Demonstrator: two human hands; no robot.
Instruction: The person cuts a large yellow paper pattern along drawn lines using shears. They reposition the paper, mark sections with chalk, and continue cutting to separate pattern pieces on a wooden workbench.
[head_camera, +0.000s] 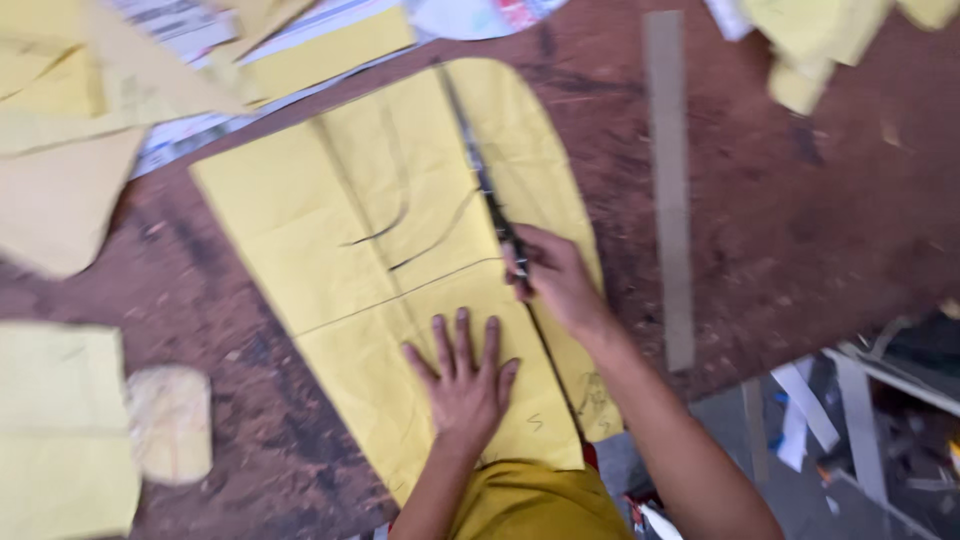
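A large yellow sheet lies flat on a worn brown table, marked with dark curved and straight lines. My left hand presses flat on its near part, fingers spread. My right hand grips a thin dark blade-like tool that runs along a long straight line in the sheet, pointing away from me. A narrower yellow strip lies to the right of that line. The picture is motion-blurred, so the tool's exact kind is unclear.
A long grey straightedge lies on the table to the right. More yellow pieces sit at the left, top left and top right. A round pale piece lies near the left edge. Clutter shows below the table's right edge.
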